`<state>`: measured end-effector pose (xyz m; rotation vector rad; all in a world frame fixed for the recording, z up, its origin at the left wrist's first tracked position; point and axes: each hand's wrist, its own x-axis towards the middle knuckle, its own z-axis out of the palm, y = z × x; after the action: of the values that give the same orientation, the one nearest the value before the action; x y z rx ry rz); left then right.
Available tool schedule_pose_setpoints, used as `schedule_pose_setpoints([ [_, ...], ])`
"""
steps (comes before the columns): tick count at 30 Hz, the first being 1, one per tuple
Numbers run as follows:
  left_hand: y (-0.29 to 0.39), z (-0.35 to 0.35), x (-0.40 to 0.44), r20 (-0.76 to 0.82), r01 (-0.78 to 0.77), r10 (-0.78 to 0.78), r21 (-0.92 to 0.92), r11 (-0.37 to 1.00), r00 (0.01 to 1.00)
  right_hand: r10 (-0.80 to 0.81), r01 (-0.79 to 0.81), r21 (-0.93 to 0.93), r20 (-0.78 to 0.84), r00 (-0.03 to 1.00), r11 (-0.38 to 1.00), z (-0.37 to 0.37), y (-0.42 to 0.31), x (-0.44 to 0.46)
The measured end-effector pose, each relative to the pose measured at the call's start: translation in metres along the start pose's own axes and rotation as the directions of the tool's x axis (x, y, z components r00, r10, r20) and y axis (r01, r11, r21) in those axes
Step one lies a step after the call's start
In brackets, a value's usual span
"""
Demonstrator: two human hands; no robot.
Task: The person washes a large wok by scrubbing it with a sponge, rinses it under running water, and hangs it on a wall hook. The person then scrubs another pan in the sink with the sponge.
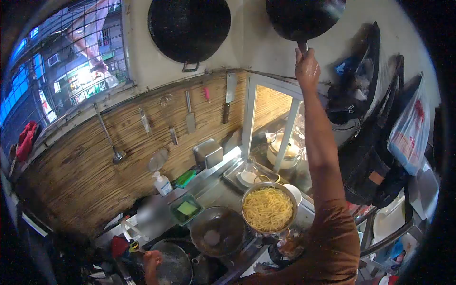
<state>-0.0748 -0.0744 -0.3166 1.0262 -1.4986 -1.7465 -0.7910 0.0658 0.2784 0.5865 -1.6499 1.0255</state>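
Observation:
My right hand (308,68) is raised high against the wall, fingers wrapped round the handle of a dark frying pan (304,19). My left hand (152,260) is low at the left, closed, at the rim of a dark pan (172,266); what it grips is hidden, though a small yellow-tipped item (134,246) lies by its fingers. Beside that pan sits a dark wok (217,232) with a worn bottom. A metal pot of yellow noodles (269,210) stands to the right of the wok.
A clear container with a green sponge (187,209), a white pump bottle (162,183) and a metal tray (232,174) stand along the counter. Utensils, including a cleaver (230,90) and a ladle (118,155), hang on the wood-patterned wall. Bags (412,133) hang at right; a large wok (189,31) hangs above.

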Motion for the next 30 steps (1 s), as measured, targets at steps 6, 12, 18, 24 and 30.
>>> schedule_pose_setpoints([
  [6,0.001,0.013,-0.019,-0.293,0.047,-0.105,-0.196,0.979,0.950,-0.088,0.067,0.318,0.052,0.995,0.946,-0.022,-0.032,0.009],
  [12,0.005,0.011,-0.034,-0.293,0.075,-0.113,-0.140,0.987,0.949,-0.027,-0.403,0.774,0.475,0.879,0.489,-0.049,-0.115,0.016],
  [18,-0.021,-0.005,-0.052,-0.361,0.100,-0.147,-0.145,0.984,0.921,-0.185,-0.577,0.800,0.600,0.778,0.167,-0.040,-0.166,0.042],
  [24,0.007,-0.002,-0.073,-0.396,0.141,-0.165,-0.090,0.986,0.903,-0.182,-0.656,0.749,0.661,0.728,0.094,-0.027,-0.192,0.062],
  [30,0.020,0.008,-0.090,-0.423,0.111,-0.169,-0.158,0.981,0.890,-0.325,-0.699,0.715,0.658,0.679,-0.014,-0.005,-0.190,0.065],
])
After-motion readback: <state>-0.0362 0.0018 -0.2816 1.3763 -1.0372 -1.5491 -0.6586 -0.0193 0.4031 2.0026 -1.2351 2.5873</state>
